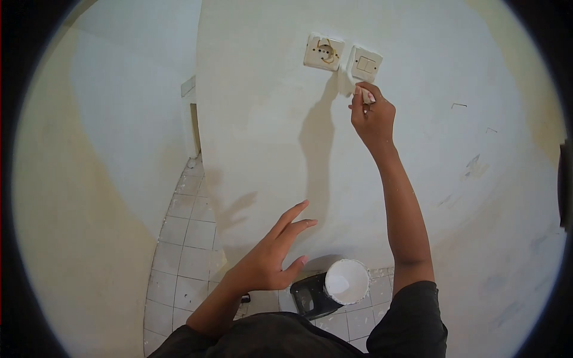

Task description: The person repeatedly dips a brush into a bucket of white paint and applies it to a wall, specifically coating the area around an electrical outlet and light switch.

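Note:
My right hand (373, 116) is raised to the wall, its fingers closed round the handle of a paintbrush (346, 80). The brush's pale head lies against the wall between a socket plate (324, 52) with yellowish wires across its front and a white switch plate (366, 62). Lower down and to the left, my left hand (277, 253) hovers before the wall with its fingers spread and nothing in it. Below and right of that hand stands a white bucket (347, 281) with paint-smeared rim.
A black object (311, 296), perhaps a stool, stands beside the bucket on the tiled floor (182, 238). The wall (262, 119) has a corner edge at left, and two small metal pieces (459, 105) stick out at right. A dark object (564, 185) is at the far right.

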